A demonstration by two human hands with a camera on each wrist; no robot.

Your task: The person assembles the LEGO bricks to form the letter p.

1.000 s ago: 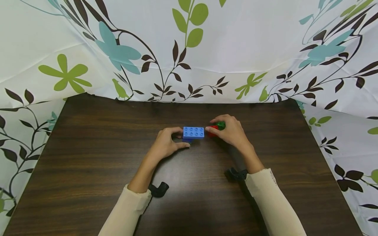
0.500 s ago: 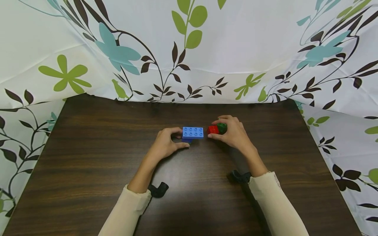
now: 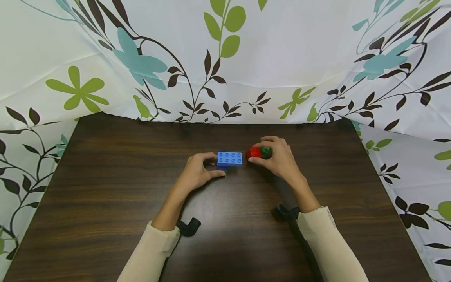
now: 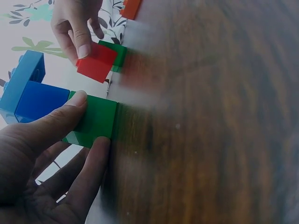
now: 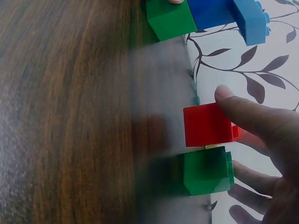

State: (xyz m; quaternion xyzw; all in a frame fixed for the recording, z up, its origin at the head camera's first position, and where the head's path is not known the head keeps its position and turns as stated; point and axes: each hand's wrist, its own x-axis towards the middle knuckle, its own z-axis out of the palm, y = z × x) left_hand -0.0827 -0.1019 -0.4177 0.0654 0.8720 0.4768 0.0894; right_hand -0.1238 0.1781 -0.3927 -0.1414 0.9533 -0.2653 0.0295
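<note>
In the left wrist view, my left hand (image 3: pixel 197 172) pinches the green toy block (image 4: pixel 96 121) at the bottom of a stack, thumb on one face. A dark blue block (image 4: pixel 43 101) sits on it, topped by a longer light blue block (image 3: pixel 230 158). To the right, my right hand (image 3: pixel 278 158) pinches a red toy block (image 5: pixel 209 124) between thumb and a finger. Another green block (image 5: pixel 208 171) stands beside the red one, with a sliver of yellow (image 5: pixel 212 146) showing between them. Whether the red block touches the table, I cannot tell.
The dark wooden table (image 3: pixel 123 196) has a patterned cloth (image 3: pixel 267 47) behind and at its sides. An orange block (image 4: pixel 131 8) lies beyond the right hand in the left wrist view. Dark wrist straps (image 3: pixel 189 226) sit at both sleeves.
The right hand has shifted slightly right, and more of the red block shows between its fingers. The red block has turned a little. The left hand and its stack stay nearly still.
</note>
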